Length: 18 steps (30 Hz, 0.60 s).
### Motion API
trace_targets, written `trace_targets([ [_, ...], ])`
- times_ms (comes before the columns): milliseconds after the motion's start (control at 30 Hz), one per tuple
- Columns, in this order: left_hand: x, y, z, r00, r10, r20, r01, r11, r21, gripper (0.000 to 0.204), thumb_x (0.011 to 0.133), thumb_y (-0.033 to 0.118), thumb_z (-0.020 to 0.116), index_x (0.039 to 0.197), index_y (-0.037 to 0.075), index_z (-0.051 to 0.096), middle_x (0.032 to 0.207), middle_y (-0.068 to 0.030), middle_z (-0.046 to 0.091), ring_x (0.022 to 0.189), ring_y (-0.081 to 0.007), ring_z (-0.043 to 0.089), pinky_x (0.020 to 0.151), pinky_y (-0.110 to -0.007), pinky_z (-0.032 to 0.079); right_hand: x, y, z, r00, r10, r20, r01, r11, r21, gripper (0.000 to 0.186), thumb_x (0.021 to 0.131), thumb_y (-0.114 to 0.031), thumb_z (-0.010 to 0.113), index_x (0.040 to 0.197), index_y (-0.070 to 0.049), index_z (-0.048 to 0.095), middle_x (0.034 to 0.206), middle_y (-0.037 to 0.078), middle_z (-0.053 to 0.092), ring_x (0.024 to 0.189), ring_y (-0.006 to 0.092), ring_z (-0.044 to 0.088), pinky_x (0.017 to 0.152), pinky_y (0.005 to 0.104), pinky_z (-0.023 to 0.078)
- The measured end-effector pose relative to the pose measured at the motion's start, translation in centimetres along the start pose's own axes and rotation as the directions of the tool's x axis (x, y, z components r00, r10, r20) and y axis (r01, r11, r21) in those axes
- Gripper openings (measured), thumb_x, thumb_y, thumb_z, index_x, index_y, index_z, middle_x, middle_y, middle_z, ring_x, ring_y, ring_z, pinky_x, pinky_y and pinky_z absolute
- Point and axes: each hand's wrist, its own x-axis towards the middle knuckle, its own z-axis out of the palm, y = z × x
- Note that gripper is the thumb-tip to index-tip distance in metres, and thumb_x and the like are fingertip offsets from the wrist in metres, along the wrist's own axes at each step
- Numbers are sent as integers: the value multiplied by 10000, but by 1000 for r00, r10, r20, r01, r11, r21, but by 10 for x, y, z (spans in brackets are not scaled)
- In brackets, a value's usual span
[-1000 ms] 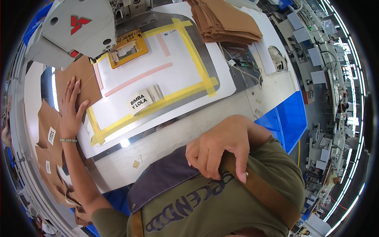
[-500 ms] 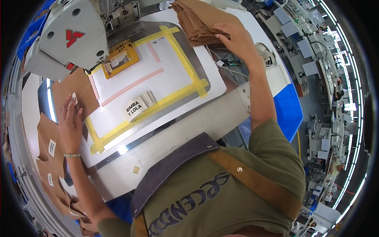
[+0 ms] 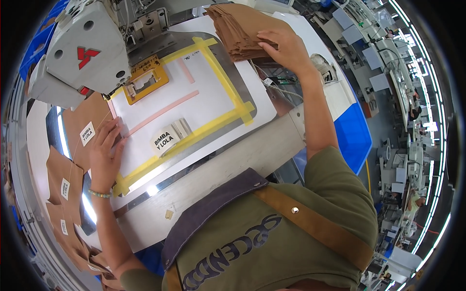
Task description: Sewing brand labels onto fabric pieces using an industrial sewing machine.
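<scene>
My left hand [image 3: 108, 150] lies with fingers stretched out at the left side of the white template sheet [image 3: 160, 116], holding nothing. Beside it is a brown fabric piece [image 3: 80, 121] with a white printed label [image 3: 87, 134]. At the back right, my right hand [image 3: 289, 51] rests on a stack of brown pieces [image 3: 238, 29]. Its thumb and fingers are apart on the top piece. A small pile of white labels [image 3: 170, 137] sits on the template near its front edge. Behind it, a yellow frame [image 3: 162, 74] lies by the sewing machine head [image 3: 85, 56].
More labelled brown pieces [image 3: 65, 177] overlap along the left. Yellow tape [image 3: 233, 94] borders the template, and pink strips [image 3: 165, 111] mark it. Cords [image 3: 286, 89] run below my right forearm. A blue bin [image 3: 354, 138] stands at the right. A small scrap [image 3: 169, 214] lies on the front ledge.
My left hand has moved right, off the labelled brown piece and onto the template's left side, uncovering the label. My right hand has shifted slightly left on the stack.
</scene>
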Motion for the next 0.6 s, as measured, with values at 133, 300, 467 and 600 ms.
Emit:
trace_targets([
  [133, 1, 2, 3, 996, 86, -21, -85, 996, 33, 303, 932, 10, 756, 1232, -19, 730, 1387, -151, 699, 1310, -382, 634, 1120, -453, 525, 1, 19, 6, 989, 150, 12, -145, 928, 342, 222, 982, -208, 762, 1133, -58, 824, 1147, 103, 809, 1057, 269, 757, 917, 369, 595],
  [300, -4, 5, 0, 998, 56, -31, -55, 998, 27, 308, 928, 4, 740, 1233, -31, 726, 1395, -149, 697, 1323, -380, 627, 1135, -459, 507, 10, 23, 8, 980, 181, 77, -195, 836, 513, 199, 995, -162, 739, 1118, -23, 809, 1069, 85, 817, 984, 219, 766, 883, 337, 600],
  [467, -8, 6, -1, 999, 40, -28, -39, 998, 40, 308, 923, -4, 734, 1230, -29, 726, 1416, -141, 692, 1351, -376, 611, 1165, -463, 486, 31, 17, 9, 870, 459, -180, -369, 849, 380, 175, 1055, -154, 692, 1173, -65, 786, 1101, 67, 810, 988, 145, 760, 890, 334, 600],
  [600, -8, 8, -1, 999, 35, -17, -34, 999, 40, 303, 919, -6, 735, 1221, -21, 729, 1423, -131, 693, 1368, -372, 602, 1176, -463, 484, 35, 8, 10, 951, 286, -116, -224, 899, 377, 212, 1001, -70, 701, 1195, -97, 784, 1109, 67, 794, 990, 201, 761, 867, 374, 594],
])
